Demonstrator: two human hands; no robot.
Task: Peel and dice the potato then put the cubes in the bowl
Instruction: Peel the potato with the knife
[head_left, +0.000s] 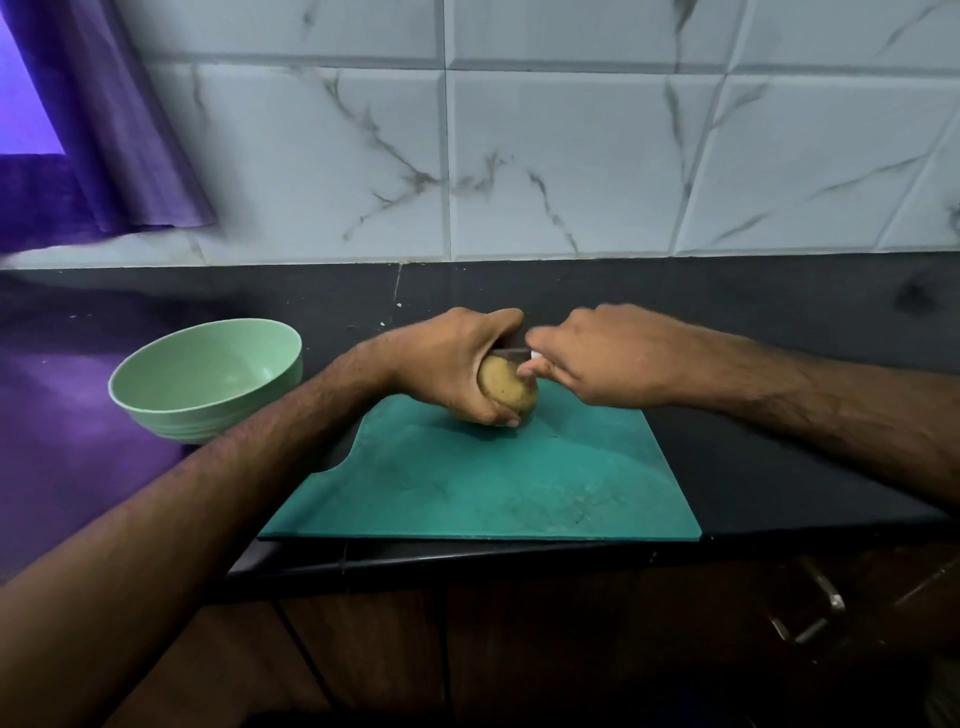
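Now left hand (447, 364) grips potato (506, 387), long axis pointing right.

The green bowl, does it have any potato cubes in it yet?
No, the green bowl shows only its bare inside, and the potato is whole in the left hand.

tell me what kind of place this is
Most likely a home kitchen: a dark countertop backed by marble-look wall tiles, with a green cutting board, a pale green bowl and wooden cabinet doors below.
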